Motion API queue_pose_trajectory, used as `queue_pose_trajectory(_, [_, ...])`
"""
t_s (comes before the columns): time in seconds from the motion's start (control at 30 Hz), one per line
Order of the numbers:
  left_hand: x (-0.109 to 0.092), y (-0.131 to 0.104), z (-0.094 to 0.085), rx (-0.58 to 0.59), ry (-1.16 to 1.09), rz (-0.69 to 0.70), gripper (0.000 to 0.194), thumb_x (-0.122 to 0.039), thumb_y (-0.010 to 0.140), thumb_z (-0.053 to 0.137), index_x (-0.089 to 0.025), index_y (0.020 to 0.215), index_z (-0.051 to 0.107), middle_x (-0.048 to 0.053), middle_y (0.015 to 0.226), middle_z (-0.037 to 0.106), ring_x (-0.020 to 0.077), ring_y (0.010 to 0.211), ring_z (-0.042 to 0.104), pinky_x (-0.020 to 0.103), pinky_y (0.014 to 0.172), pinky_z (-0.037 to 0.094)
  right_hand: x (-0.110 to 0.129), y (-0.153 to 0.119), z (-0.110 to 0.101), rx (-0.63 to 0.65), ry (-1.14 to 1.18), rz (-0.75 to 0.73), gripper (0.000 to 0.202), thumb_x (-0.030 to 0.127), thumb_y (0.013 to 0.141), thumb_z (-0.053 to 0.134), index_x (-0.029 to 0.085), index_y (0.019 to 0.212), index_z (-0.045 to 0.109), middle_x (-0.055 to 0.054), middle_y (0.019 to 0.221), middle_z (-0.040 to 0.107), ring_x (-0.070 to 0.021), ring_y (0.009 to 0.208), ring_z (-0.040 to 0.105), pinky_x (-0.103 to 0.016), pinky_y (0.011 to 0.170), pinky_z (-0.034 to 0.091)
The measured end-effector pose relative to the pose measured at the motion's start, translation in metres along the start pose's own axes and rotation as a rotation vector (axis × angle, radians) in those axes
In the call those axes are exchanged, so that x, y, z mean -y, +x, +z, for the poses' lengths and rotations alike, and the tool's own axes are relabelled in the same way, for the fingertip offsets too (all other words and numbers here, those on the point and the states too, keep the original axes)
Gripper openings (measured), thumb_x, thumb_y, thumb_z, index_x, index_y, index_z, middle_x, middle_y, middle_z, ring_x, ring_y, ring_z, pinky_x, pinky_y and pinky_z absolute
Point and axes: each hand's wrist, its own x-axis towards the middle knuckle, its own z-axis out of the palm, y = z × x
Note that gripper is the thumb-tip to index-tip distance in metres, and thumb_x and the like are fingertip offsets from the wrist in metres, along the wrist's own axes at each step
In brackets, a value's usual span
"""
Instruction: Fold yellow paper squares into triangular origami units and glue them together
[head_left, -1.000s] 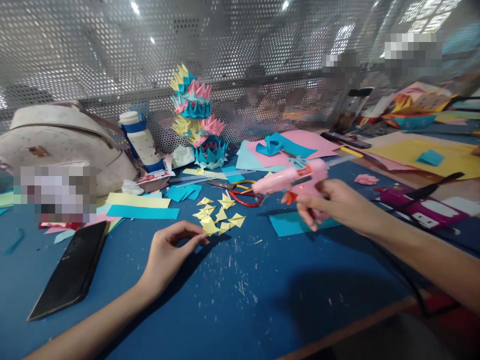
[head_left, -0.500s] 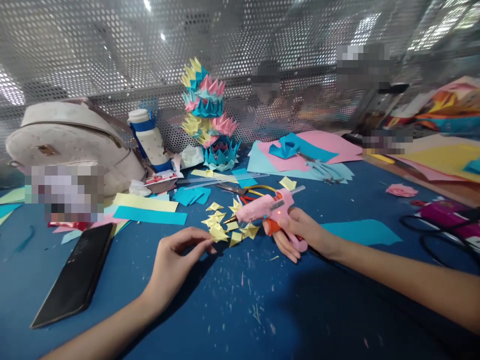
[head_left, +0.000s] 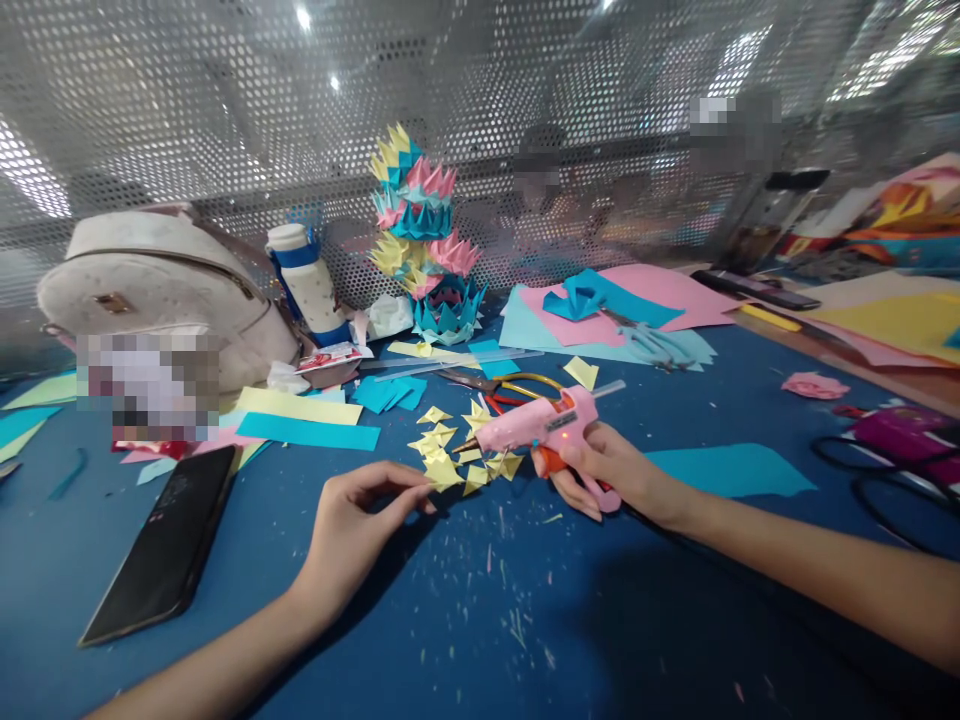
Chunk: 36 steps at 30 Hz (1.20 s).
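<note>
My right hand [head_left: 626, 475] is wrapped around the handle of a pink hot glue gun [head_left: 517, 425], fingers at its orange trigger. A clear glue stick [head_left: 609, 390] pokes out of the gun's back, and the metal nozzle points left. My left hand [head_left: 375, 525] pinches a folded yellow paper piece [head_left: 444, 474] between thumb and fingertips, just below and left of the nozzle. Several more folded yellow pieces [head_left: 504, 466] lie on the blue table around the nozzle. Scissors [head_left: 529, 382] with yellow and red handles rest behind the gun.
A tower of folded paper rings [head_left: 429, 215] stands at the back beside a bottle [head_left: 307, 285] and a pale backpack [head_left: 165, 290]. A phone [head_left: 165, 545] lies left, near paper strips [head_left: 307, 432]. Right are paper sheets [head_left: 667, 290], a blue strip [head_left: 731, 470] and black cables [head_left: 862, 490].
The whole view has shifted slightly, so everything sits a little further right. My hands keep nearly the same pose, with the glue gun and the yellow piece still held.
</note>
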Motion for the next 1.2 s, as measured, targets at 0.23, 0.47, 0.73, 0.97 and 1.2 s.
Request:
queue_pose_trajectory(0.23, [-0.0039, 0.0006, -0.005, -0.012, 0.027, 0.013, 0.011, -0.025, 0.082, 0.071, -0.017, 0.075, 0.073, 0.003, 0.072, 0.074, 0.0153, 0.065, 0.07, 0.023, 0.065, 0.059, -0.0036, -0.0042, -0.0019, 0.015, 0.006, 0.032, 0.045, 0.057, 0.096, 0.054, 0.012, 0.089, 0.059, 0.006, 0.047, 0.048, -0.0063, 0.034, 0.042, -0.018, 0.037, 0.034])
queue_pose_trajectory(0.47, [-0.0032, 0.0014, -0.0055, -0.018, 0.048, 0.036, 0.01, -0.024, 0.082, 0.07, -0.017, 0.075, 0.074, 0.003, 0.071, 0.074, 0.0148, 0.064, 0.07, 0.023, 0.064, 0.059, -0.0032, -0.0062, 0.0002, 0.017, 0.001, 0.083, 0.044, 0.056, 0.096, 0.054, 0.014, 0.083, 0.056, 0.006, 0.047, 0.049, -0.0053, 0.035, 0.041, -0.017, 0.036, 0.035])
queue_pose_trajectory(0.73, [-0.0022, -0.0004, -0.0056, -0.01, 0.055, 0.068, 0.009, -0.021, 0.083, 0.07, -0.019, 0.076, 0.075, 0.002, 0.075, 0.075, 0.0145, 0.068, 0.071, 0.022, 0.067, 0.059, -0.0005, -0.0045, 0.0017, 0.035, -0.042, 0.136, 0.046, 0.058, 0.096, 0.053, 0.015, 0.079, 0.054, 0.005, 0.048, 0.052, -0.0045, 0.036, 0.043, -0.016, 0.039, 0.037])
queue_pose_trajectory(0.97, [0.0, -0.0013, -0.0071, -0.003, 0.05, 0.091, 0.009, -0.017, 0.084, 0.07, -0.021, 0.077, 0.076, 0.001, 0.074, 0.075, 0.013, 0.07, 0.07, 0.019, 0.069, 0.057, -0.0015, -0.0051, 0.0021, 0.054, -0.032, 0.112, 0.044, 0.054, 0.099, 0.051, 0.016, 0.076, 0.052, 0.006, 0.047, 0.049, -0.0048, 0.038, 0.044, -0.017, 0.042, 0.04])
queue_pose_trajectory(1.2, [0.0006, -0.0011, -0.0067, -0.003, 0.043, 0.103, 0.011, -0.016, 0.085, 0.07, -0.021, 0.077, 0.076, 0.0, 0.074, 0.075, 0.0123, 0.072, 0.07, 0.018, 0.071, 0.057, 0.0002, -0.005, 0.0023, 0.067, -0.069, 0.1, 0.055, 0.055, 0.1, 0.048, 0.017, 0.06, 0.048, 0.004, 0.045, 0.046, -0.0059, 0.04, 0.046, -0.019, 0.043, 0.04])
